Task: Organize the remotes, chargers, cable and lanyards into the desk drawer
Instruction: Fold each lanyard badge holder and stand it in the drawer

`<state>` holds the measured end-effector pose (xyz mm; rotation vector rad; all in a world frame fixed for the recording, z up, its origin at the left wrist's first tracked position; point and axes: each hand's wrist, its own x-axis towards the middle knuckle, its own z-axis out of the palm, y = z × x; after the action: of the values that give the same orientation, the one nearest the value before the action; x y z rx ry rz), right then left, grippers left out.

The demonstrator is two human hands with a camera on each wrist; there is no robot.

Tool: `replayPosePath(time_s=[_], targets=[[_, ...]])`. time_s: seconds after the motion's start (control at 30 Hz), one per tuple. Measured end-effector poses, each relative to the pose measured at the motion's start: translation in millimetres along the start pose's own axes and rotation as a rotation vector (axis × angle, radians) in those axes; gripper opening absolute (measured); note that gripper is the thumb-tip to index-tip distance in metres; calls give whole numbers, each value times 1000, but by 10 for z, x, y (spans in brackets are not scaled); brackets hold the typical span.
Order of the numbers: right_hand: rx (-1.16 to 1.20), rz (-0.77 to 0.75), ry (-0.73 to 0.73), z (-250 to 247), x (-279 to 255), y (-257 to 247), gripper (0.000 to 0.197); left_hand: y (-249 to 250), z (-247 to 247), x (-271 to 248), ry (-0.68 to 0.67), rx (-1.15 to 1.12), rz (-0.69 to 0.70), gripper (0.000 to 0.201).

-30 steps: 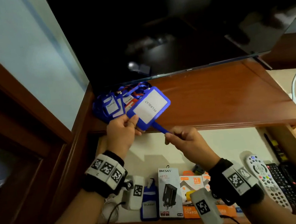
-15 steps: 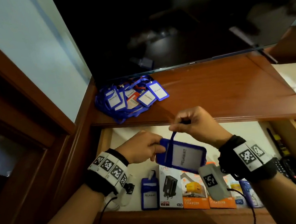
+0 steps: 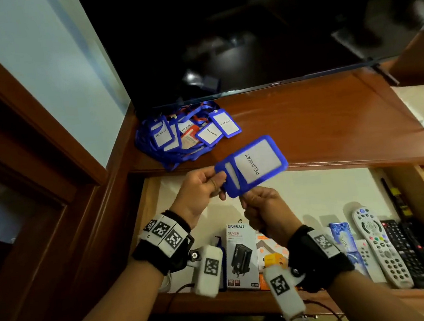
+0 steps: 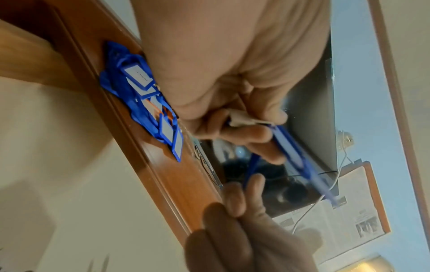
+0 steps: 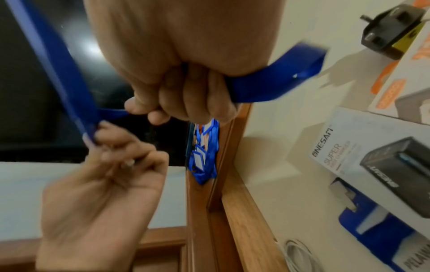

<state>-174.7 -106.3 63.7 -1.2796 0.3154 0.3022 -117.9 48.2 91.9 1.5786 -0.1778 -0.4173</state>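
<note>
Both hands are raised above the open desk drawer (image 3: 155,200), working one blue badge holder (image 3: 252,165) that reads "PELAWAT". The left hand (image 3: 201,191) pinches the holder's short end between thumb and curled fingers (image 4: 244,136), so the card tilts up and away over the drawer's rear edge. The right hand (image 3: 266,212) sits just below the holder, closed into a fist around the blue lanyard strap (image 5: 274,82); in the right wrist view the strap passes through the fist, one loop sticking out on the far side and the other run leading up to the holder.

Behind the drawer, on the wooden worktop (image 3: 320,128), a heap of blue lanyards (image 3: 187,134) with the same white cards lies at the worktop's left rear corner, close to the lower edge of the dark television screen (image 3: 244,31).

Inside the drawer, along its front wall, stand a white ONESAM charger box (image 3: 242,256) and, touching it on the right, an orange-and-white charger box (image 3: 270,253). To the left of the ONESAM box another blue badge holder (image 5: 381,237) lies flat, and the right wrist view shows a white coiled cable (image 5: 295,257) beyond it. Toward the drawer's right end lie a blue packet (image 3: 342,238), a light grey remote (image 3: 379,244) and, just beside it, two black remotes (image 3: 406,252).
</note>
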Motion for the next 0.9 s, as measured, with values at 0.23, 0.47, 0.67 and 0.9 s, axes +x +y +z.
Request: replayPosePath(time_s=[0.23, 0.47, 0.67, 0.9], targets=[[-502, -194, -18, 129, -163, -85, 26, -139, -48, 5, 371, 344, 35, 20], [-1050, -325, -166, 41, -228, -420, 24, -254, -202, -135, -5, 1008, 78, 24], [-1042, -271, -214, -117, -127, -477, 21, 103, -203, -272, -494, 1257, 6, 21], [-533, -323, -199, -163, -234, -433, 20, 274, -246, -321, -485, 453, -26, 21]])
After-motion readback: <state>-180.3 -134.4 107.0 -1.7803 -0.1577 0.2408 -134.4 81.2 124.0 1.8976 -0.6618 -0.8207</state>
